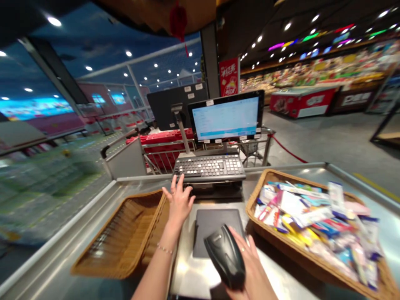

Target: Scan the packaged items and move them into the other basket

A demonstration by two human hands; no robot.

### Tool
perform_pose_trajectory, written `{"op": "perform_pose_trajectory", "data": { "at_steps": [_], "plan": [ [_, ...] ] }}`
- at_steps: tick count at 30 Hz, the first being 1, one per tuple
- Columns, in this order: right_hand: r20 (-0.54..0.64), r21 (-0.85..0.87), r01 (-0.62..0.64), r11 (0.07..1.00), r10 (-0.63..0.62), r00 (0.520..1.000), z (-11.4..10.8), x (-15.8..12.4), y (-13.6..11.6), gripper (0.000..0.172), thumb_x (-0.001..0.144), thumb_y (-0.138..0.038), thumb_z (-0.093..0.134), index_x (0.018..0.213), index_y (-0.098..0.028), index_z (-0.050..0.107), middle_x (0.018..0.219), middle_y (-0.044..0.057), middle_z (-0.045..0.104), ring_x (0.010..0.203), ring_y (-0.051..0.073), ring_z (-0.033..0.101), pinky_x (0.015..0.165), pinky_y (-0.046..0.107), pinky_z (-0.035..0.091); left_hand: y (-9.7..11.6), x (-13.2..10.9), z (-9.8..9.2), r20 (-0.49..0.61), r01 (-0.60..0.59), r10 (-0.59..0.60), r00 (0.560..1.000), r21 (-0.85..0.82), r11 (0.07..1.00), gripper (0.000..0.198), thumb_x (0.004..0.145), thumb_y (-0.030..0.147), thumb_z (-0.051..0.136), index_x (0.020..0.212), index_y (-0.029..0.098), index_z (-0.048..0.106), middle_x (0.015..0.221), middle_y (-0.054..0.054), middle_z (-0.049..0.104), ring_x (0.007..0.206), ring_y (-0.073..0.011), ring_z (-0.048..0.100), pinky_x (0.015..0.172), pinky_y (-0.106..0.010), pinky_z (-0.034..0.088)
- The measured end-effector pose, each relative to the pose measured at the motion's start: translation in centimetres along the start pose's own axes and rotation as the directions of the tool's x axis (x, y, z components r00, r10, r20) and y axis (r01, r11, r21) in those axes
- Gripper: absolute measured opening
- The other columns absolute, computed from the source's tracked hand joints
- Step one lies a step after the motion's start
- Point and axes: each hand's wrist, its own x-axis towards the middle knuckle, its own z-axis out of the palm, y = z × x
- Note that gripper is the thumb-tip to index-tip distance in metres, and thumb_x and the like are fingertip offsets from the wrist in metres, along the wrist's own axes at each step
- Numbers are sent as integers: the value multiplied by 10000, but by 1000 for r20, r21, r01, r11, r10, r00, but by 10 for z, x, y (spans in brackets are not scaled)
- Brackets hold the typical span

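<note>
My left hand (180, 200) reaches toward the keyboard (209, 166), fingers spread and holding nothing. Its fingertips lie at the keyboard's near left corner; whether they touch it I cannot tell. In my right hand (250, 262) is a black handheld barcode scanner (225, 256), its head pointing forward above a dark square pad (203, 233) on the metal counter. The scanner hides part of the right hand's grip. Beyond the keyboard stands a lit monitor (226, 118). A wicker basket full of small packaged goods (300, 208) is right of the scanner.
Left of my left arm sits a wicker basket (121, 237) with nothing visible inside. The steel counter (184, 277) has raised edges at both sides. A second screen (165, 106) faces away behind the keyboard, near carts with red contents (165, 137). A red freezer (300, 102) stands farther off.
</note>
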Motion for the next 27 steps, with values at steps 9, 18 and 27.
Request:
{"op": "perform_pose_trajectory", "data": {
  "at_steps": [9, 18, 27],
  "plan": [
    [-139, 38, -31, 999, 36, 990, 11, -5, 6, 759, 615, -341, 577, 1340, -140, 479, 1389, 206, 526, 1351, 434, 392, 1098, 704, 185, 25, 5, 4, 7, -98, 98, 995, -53, 994, 183, 786, 246, 659, 969, 236, 677, 1559, -118, 308, 1460, -384, 165, 1062, -773, 83],
    [-184, 33, -21, 999, 27, 983, 15, -9, 15, 803, 592, -345, 585, 1350, -110, 464, 1406, 231, 498, 1324, 447, 424, 1071, 717, 235, 48, 8, 6, 25, -180, 182, 983, -75, 981, 176, 782, 242, 658, 957, 232, 673, 1562, -123, 300, 1463, -382, 152, 1073, -758, 71],
    [-27, -25, -75, 997, 75, 997, -31, -4, -2, 678, 698, -319, 588, 1336, -106, 496, 1406, 234, 496, 1330, 428, 424, 1035, 714, 318, 72, 13, 11, 29, -256, 261, 965, -129, 958, 172, 776, 227, 659, 947, 237, 654, 1556, -126, 312, 1464, -375, 154, 1068, -763, 92]
  ]
}}
